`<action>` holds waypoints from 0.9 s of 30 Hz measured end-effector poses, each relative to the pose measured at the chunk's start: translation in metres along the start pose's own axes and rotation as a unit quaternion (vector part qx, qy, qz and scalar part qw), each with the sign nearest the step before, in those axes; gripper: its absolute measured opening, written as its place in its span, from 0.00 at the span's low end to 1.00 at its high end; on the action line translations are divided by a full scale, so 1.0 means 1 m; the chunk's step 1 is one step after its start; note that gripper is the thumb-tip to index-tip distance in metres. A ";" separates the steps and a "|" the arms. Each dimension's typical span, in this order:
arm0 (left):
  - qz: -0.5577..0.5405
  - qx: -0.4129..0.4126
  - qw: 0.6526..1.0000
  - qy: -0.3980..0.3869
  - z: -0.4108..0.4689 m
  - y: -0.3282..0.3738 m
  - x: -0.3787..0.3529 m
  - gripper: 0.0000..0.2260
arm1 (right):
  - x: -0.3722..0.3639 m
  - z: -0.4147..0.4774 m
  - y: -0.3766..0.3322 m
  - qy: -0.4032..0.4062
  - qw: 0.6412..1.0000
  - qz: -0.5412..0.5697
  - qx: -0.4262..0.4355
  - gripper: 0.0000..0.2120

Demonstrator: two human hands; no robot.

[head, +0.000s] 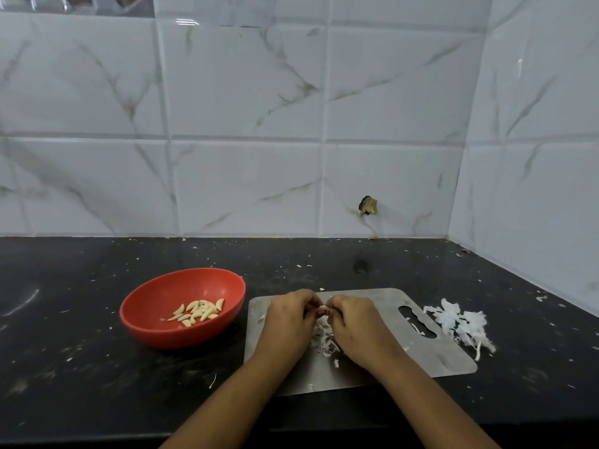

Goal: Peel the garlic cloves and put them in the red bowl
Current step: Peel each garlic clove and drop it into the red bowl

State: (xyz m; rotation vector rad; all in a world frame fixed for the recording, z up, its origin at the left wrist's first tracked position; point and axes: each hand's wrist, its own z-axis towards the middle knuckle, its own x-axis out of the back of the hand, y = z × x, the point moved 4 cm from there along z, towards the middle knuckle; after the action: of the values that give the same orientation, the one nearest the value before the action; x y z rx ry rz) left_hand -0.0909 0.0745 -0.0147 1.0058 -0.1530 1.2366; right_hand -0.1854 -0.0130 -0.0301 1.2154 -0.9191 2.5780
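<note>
On the black counter point(97, 367), a steel board point(421, 358) lies at three o'clock of the red bowl point(146, 325). Over the board, the left hand point(288, 315) and right hand point(356, 319) meet, both pinching one clove point(324, 310) between their fingertips. Peeled cloves point(197, 312) already heap in the bowl, so the job looks well along. I see no other unpeeled clove.

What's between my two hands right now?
A garlic clove, pinched by the left hand and right hand, above loose skins; shown in the head view.
</note>
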 end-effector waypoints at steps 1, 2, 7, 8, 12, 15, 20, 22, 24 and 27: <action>0.017 -0.001 1.000 0.006 -0.001 0.000 0.000 0.05 | -0.001 0.000 -0.001 -0.004 1.000 -0.015 -0.001 0.10; 0.029 -0.002 1.000 0.010 -0.001 0.000 0.000 0.06 | -0.001 -0.001 -0.002 -0.006 0.999 -0.032 0.000 0.10; 0.021 -0.002 1.000 0.004 -0.002 0.000 -0.003 0.06 | 0.000 -0.002 -0.010 -0.021 0.995 -0.095 0.021 0.11; 0.019 0.001 1.000 -0.005 -0.001 -0.001 -0.004 0.06 | 0.000 -0.002 -0.010 -0.022 0.995 -0.100 0.022 0.13; -0.032 0.028 0.998 -0.045 0.002 -0.008 -0.006 0.06 | 0.002 -0.002 -0.009 -0.038 0.996 -0.073 0.028 0.16; -0.119 0.074 0.986 -0.089 0.001 -0.013 -0.008 0.06 | 0.009 0.001 -0.002 -0.053 0.998 -0.017 0.032 0.10; -0.287 0.150 0.943 -0.080 0.004 -0.020 -0.010 0.03 | 0.014 0.000 0.009 -0.047 0.991 0.125 -0.009 0.08; -0.318 0.162 0.932 -0.065 0.004 -0.020 -0.009 0.02 | 0.013 0.000 0.009 -0.048 0.991 0.128 -0.007 0.06; -0.347 0.169 0.920 -0.069 0.003 -0.020 -0.009 0.04 | 0.012 0.000 0.007 -0.050 0.992 0.119 -0.002 0.07; -0.375 0.164 0.908 -0.090 0.003 -0.019 -0.012 0.06 | 0.011 0.000 0.006 -0.036 0.993 0.111 -0.009 0.09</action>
State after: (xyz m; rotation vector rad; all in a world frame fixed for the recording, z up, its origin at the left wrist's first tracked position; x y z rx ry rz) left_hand -0.0785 0.0645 -0.0307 1.3048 0.2936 0.4637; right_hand -0.1946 -0.0191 -0.0249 1.2762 -1.1509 2.7006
